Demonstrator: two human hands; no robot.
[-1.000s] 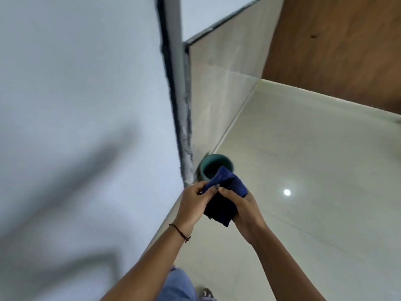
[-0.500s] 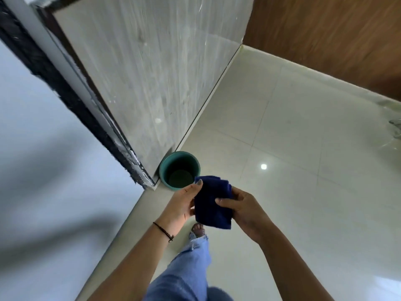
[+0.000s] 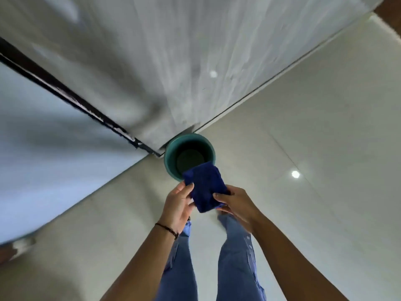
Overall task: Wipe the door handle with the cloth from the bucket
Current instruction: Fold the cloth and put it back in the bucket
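Observation:
A folded dark blue cloth is held flat between both hands, just above the near rim of a teal bucket that stands on the floor at a wall corner. My left hand grips the cloth's left edge with thumb on top. My right hand grips its right edge. The bucket's inside looks dark. No door handle is in view.
A grey marble-look wall meets a white surface along a dark frame edge above the bucket. Pale glossy floor tiles spread to the right. My jeans-clad legs show below the hands.
The view has tilted down and closer to the bucket. The cloth, held by both hands throughout, went from a bunched shape to a flat folded rectangle above the bucket's rim.

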